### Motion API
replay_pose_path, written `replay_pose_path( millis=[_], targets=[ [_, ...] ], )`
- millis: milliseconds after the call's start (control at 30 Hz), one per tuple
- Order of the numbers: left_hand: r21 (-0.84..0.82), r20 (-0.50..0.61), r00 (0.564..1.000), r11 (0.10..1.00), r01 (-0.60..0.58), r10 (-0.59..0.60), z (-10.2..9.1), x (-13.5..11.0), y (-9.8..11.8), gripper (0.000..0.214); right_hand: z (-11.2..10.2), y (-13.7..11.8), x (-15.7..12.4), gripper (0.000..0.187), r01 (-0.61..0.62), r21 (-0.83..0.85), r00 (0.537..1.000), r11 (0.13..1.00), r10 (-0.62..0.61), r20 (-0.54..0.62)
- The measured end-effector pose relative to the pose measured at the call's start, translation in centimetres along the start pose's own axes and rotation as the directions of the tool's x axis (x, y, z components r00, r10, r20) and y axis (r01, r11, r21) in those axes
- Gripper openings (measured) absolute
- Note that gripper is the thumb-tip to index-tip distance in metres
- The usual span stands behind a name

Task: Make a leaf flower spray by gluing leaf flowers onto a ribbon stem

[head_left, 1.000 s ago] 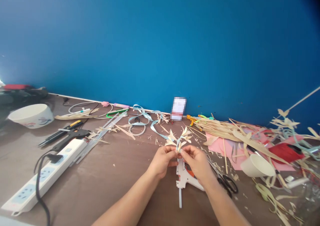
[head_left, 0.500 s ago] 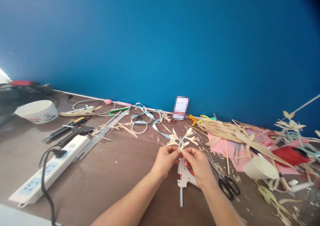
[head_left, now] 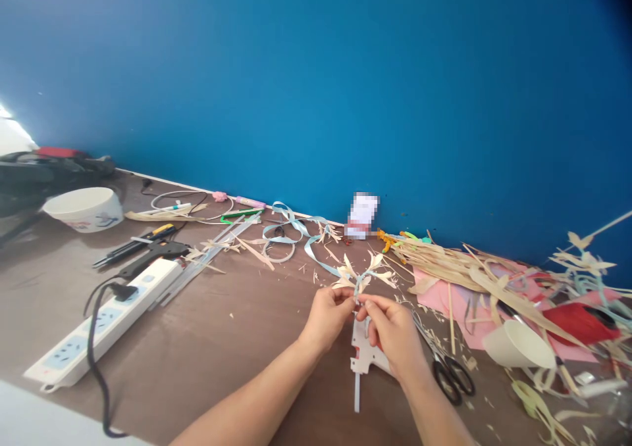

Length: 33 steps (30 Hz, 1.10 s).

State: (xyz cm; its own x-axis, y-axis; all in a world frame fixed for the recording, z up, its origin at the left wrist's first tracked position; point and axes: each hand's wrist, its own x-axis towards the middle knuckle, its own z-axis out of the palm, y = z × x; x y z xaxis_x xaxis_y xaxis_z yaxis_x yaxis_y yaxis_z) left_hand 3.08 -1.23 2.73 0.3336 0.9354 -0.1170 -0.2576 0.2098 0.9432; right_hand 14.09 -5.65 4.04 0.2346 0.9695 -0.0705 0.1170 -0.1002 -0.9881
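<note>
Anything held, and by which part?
The left hand pinches the sprig by its stem; whether the right hand grips it too cannot be told.

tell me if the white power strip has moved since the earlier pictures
No, neither way: the white power strip keeps its place relative to the blue wall and black glue gun; the camera's view shifted.

A brown table [head_left: 212, 327] here bears a power strip [head_left: 106, 321], a bowl [head_left: 83, 210] beyond it, a white glue gun [head_left: 364, 355] and scissors [head_left: 438, 358] rightward.
</note>
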Motion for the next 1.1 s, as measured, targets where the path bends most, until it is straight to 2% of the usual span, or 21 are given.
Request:
replay_pose_path(
  millis=[233, 367, 500, 667, 800, 933, 1000, 1100],
  targets=[
    [-0.037, 0.089, 0.996, 0.999, -0.028, 0.031, 0.0, -0.2, 0.1, 0.009, -0.3, -0.6, -0.4, 0.031, 0.001, -0.062, 1.0, 0.998, 0.0, 0.012],
    [-0.088, 0.149, 0.988, 0.996, -0.016, 0.029, 0.0, -0.2, -0.1, 0.008, -0.7, -0.4, -0.4, 0.033, 0.054, -0.138, 0.999, 0.989, -0.054, 0.005],
    [-0.136, 0.158, 0.987, 0.991, 0.011, 0.01, -0.1, -0.4, 0.2, 0.015, -0.9, -0.5, -0.6, 0.033, 0.111, -0.234, 0.993, 0.966, -0.116, -0.008],
    [-0.171, 0.122, 0.993, 0.985, 0.016, 0.005, 0.1, -0.5, 0.3, 0.026, -0.7, -0.8, -1.1, 0.029, 0.146, -0.32, 0.989, 0.936, -0.147, 0.02],
    [-0.196, 0.092, 0.995, 0.98, 0.043, -0.026, 0.2, -0.4, 0.4, 0.029, -0.5, -0.7, -1.2, 0.032, 0.089, -0.246, 0.995, 0.965, -0.079, 0.053],
    [-0.134, -0.007, 1.0, 0.991, 0.025, -0.026, 0.3, -0.4, 0.5, 0.028, -0.6, -0.4, -0.6, 0.029, 0.023, -0.086, 1.0, 0.996, -0.024, -0.02],
    [-0.08, -0.032, 0.999, 0.997, -0.004, 0.002, 0.3, -0.4, 0.5, 0.026, -0.6, -0.2, -0.1, 0.026, 0.06, -0.076, 0.996, 0.995, -0.065, -0.068],
    [0.013, -0.035, 0.998, 0.999, -0.048, 0.049, 0.3, -0.5, 0.4, 0.025, -0.4, 0.1, 0.4, 0.022, 0.1, -0.128, 0.993, 0.987, -0.107, -0.053]
  ],
)
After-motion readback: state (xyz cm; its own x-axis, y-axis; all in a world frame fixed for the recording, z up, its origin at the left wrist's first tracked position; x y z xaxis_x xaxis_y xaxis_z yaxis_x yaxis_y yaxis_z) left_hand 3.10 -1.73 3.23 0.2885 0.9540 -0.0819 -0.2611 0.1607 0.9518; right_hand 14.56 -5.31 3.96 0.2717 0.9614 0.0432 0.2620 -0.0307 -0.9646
